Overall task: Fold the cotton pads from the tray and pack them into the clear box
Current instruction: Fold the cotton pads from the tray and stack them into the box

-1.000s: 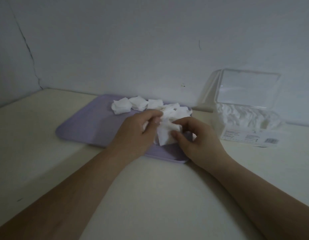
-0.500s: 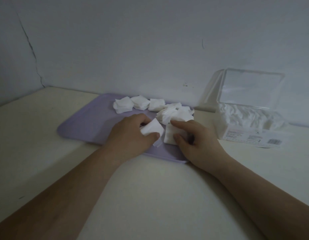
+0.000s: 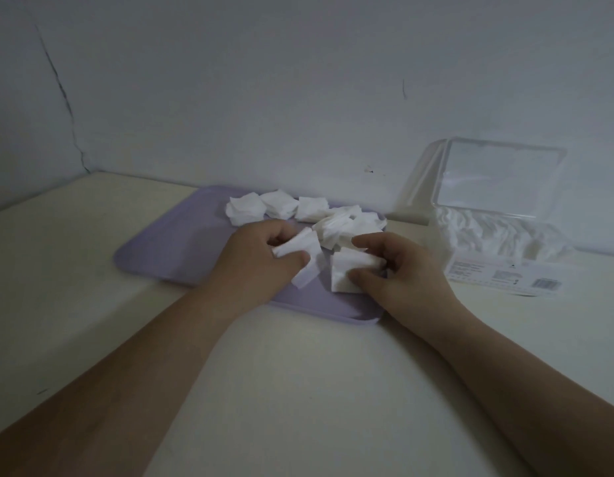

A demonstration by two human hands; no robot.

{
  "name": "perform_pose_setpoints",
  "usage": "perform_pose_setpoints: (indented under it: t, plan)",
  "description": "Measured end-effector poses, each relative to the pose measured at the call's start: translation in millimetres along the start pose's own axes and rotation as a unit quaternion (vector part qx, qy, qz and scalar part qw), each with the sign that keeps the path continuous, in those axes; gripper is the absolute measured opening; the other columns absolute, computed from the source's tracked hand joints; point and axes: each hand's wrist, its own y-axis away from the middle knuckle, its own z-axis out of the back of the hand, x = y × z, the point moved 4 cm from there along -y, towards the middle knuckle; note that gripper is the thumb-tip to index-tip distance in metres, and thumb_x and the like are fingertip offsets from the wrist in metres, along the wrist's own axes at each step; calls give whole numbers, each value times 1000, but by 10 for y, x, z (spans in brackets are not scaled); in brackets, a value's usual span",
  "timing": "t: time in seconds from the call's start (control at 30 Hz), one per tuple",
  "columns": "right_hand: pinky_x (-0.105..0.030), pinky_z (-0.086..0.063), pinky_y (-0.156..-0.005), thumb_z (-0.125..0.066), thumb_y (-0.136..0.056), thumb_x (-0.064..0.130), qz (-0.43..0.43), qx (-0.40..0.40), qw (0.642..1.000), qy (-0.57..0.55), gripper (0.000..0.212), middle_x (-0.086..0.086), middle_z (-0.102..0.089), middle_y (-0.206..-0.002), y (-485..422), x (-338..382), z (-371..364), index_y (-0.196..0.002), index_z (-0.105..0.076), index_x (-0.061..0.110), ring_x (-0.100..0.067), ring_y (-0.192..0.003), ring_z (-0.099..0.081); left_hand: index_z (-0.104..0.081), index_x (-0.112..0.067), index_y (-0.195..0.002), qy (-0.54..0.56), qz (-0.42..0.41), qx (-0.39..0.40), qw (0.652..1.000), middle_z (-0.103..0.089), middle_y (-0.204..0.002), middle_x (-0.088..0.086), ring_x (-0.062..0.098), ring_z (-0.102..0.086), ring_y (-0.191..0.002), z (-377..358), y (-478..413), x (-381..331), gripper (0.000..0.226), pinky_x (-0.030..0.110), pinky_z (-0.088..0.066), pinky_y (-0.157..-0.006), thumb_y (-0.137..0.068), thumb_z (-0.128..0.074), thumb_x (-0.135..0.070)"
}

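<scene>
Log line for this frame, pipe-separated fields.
stage: folding | left hand: grips left pad | right hand: pinches right pad | tray: loose pads on it | box: lid open, pads inside

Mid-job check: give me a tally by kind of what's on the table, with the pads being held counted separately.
Tray: 1
Clear box: 1, its contents not counted
Held pads: 2, left pad in the left hand, right pad in the right hand
Loose pads on the tray: at least 5, bunched, exact count unclear
Total: at least 9
</scene>
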Motion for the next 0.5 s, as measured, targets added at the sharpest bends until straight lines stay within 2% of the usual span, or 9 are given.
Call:
perform_pose_setpoints:
  t: [0.07,0.13,0.2,0.27,0.4,0.5]
  plan:
    - [-19,-55,-79,-82,-82,1,-25,7,997,-76,28,5,-79,-90,-28,-46,18,-100,-76,22,-4,-79,-69,-74,-18,-85,56,2,-21,998,-70,-73,1,1,-54,-62,42,-9,-30,5,14,-41,-58,-87,-76,-14]
    - [-35,-56,-80,-81,-82,0,-29,8,994,-109,20,-5,-79,-90,-39,-77,23,-90,-77,18,-11,-79,-69,-77,-26,-88,107,-6,-32,994,-75,-84,1,6,-61,-73,64,-23,-57,14,24,-51,-68,-90,-73,-12]
    - [-41,-58,-85,-79,-86,2,-23,1,993,-113,17,-5,-79,-93,-44,-103,28,-90,-78,19,-15,-86,-72,-77,-34,-92,147,-11,-32,988,-78,-94,-10,9,-68,-86,66,-32,-82,24,34,-57,-80,-92,-72,-11]
    - [-42,-60,-90,-76,-90,7,-28,-1,992,-123,16,1,-80,-98,-37,-122,38,-97,-80,21,-18,-96,-75,-78,-31,-98,195,-7,-19,981,-79,-100,-8,12,-72,-92,50,-30,-117,23,37,-58,-84,-92,-72,-10]
    - [-43,-61,-93,-79,-88,5,-49,1,983,-176,15,-4,-82,-98,-29,-135,64,-100,-80,14,-23,-97,-77,-74,-11,-104,307,38,57,949,-79,-89,-3,9,-72,-80,-80,34,-209,18,21,-56,-65,-91,-71,1]
    - [-41,-60,-93,-80,-86,4,-48,6,982,-181,16,-5,-82,-96,-20,-118,49,-100,-82,12,-22,-96,-77,-71,-8,-100,289,39,83,953,-77,-87,5,16,-68,-74,-158,74,-212,18,26,-56,-57,-85,-77,1]
